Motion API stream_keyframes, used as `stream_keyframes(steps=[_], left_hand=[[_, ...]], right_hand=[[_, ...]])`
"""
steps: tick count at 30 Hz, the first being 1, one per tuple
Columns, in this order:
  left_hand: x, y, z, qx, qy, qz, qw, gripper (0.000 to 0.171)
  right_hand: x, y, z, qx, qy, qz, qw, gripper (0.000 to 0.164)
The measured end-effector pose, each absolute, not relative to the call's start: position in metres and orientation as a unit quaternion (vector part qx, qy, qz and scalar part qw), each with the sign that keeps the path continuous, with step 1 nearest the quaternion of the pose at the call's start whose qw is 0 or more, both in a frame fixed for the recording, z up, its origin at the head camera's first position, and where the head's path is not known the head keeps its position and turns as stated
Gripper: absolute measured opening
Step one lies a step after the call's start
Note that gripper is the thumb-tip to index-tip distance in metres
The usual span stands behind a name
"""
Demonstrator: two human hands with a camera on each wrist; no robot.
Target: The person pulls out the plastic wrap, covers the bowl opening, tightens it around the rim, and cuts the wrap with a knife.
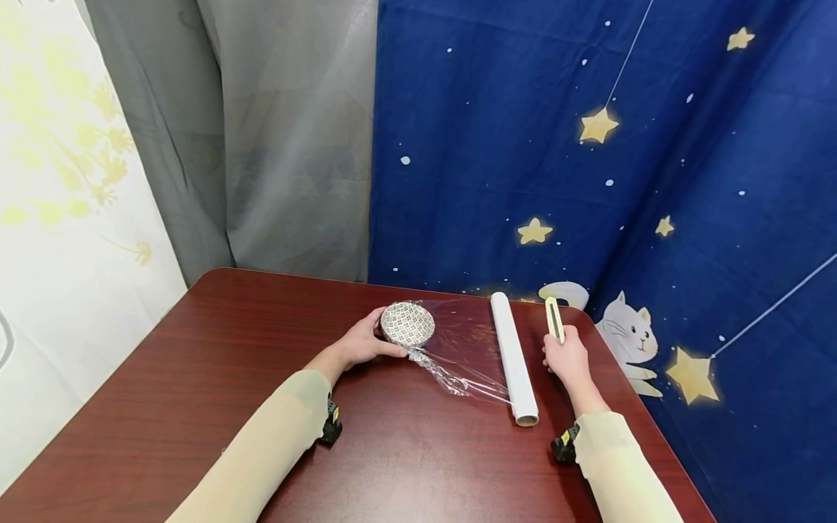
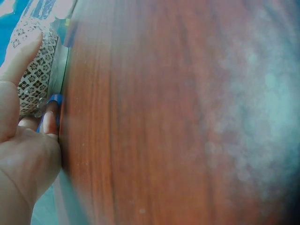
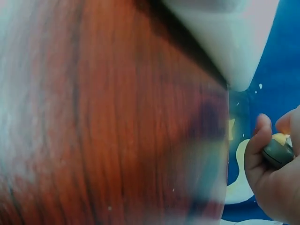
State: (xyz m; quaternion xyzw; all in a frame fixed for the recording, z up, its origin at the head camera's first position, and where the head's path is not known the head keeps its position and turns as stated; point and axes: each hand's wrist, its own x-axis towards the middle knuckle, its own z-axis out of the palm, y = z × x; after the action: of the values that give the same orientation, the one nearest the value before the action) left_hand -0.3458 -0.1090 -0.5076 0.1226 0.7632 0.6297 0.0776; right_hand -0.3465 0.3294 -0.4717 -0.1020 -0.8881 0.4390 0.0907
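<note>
I see red-brown table (image 1: pixel 418 465) under roll (image 1: pixel 514 359), starry curtain (image 1: pixel 484 160) behind. Roll's left: left hand (image 1: pixel 362 342) grips bowl (image 1: pixel 407 324). Roll's right: right hand (image 1: pixel 568 357) grips tool (image 1: pixel 554 319).

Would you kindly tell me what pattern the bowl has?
The bowl has dark floral motifs on off-white, clearest in the left wrist view.

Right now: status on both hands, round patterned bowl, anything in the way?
Left hand holds bowl. Right hand grips slim cream-coloured tool. Between hands: white cylindrical roll, clear plastic film stretched from it to bowl.
</note>
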Motion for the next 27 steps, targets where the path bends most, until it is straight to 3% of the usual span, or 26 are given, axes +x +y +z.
stream_keyframes(steps=[3,11,27], left_hand=[[-0.346,-0.108,-0.507,0.122,0.762,0.631,0.08,0.102],[-0.346,-0.108,-0.506,0.125,0.76,0.633,0.078,0.101],[-0.346,-0.109,-0.508,0.12,0.771,0.621,0.072,0.101]], right_hand=[[-0.346,0.325,-0.47,-0.098,-0.876,0.465,0.084,0.031],[-0.347,0.318,-0.468,-0.073,-0.857,0.501,0.093,0.047],[-0.351,0.318,-0.466,-0.052,-0.826,0.552,0.101,0.046]])
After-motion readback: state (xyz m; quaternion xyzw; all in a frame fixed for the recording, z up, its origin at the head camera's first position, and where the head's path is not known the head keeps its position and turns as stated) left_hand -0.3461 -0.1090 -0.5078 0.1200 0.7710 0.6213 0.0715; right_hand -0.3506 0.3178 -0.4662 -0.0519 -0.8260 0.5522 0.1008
